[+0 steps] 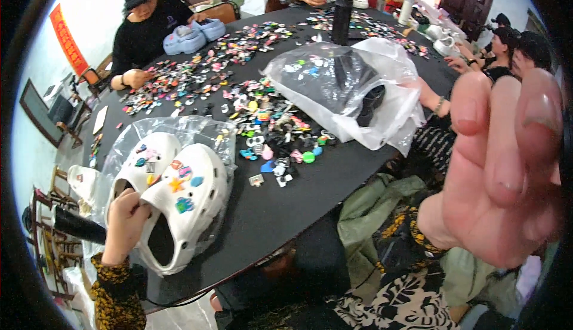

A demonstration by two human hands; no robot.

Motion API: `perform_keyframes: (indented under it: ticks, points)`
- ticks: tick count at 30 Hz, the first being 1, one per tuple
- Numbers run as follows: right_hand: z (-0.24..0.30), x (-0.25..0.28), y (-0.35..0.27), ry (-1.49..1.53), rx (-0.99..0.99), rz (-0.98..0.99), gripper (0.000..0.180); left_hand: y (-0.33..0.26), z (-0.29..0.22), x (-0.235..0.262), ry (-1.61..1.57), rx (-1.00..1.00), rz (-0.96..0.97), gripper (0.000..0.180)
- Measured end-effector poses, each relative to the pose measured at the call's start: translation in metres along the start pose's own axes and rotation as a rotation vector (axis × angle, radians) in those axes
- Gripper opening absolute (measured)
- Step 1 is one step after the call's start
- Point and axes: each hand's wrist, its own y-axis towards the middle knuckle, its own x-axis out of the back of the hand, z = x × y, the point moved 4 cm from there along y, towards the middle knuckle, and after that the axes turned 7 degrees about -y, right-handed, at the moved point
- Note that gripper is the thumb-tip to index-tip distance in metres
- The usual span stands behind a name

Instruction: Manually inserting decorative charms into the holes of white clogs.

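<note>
The white clogs (196,194) are tilted over the surface (262,210), to the left of and nearer the person than the loose pile of charms (265,118), with a clear bag (209,128) behind them. They look like light, springy foam: likely forgiving to squeeze, not fragile, though the charms on the toes could catch or pop loose. The opening rims, where the two shoes meet, seem the best hold.

The left hand (127,222) takes them there, fingers pinching the rims, forearm rising from below. The right hand (498,175) is raised well right of the pile, close to the camera, fingers bent; whether they close on anything, I cannot tell.
</note>
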Motion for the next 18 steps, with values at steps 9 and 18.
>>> perform_keyframes:
  ticks: [9, 18]
  points:
    - [-0.075, -0.028, 0.01, 0.381, -0.185, -0.119, 0.024, 0.013, 0.015, -0.008, -0.097, -0.014, 0.097, 0.005]
    - [-0.143, -0.112, -0.025, 0.126, -0.593, -0.3, 0.023, -0.018, 0.003, -0.031, -0.026, -0.043, 0.056, 0.035]
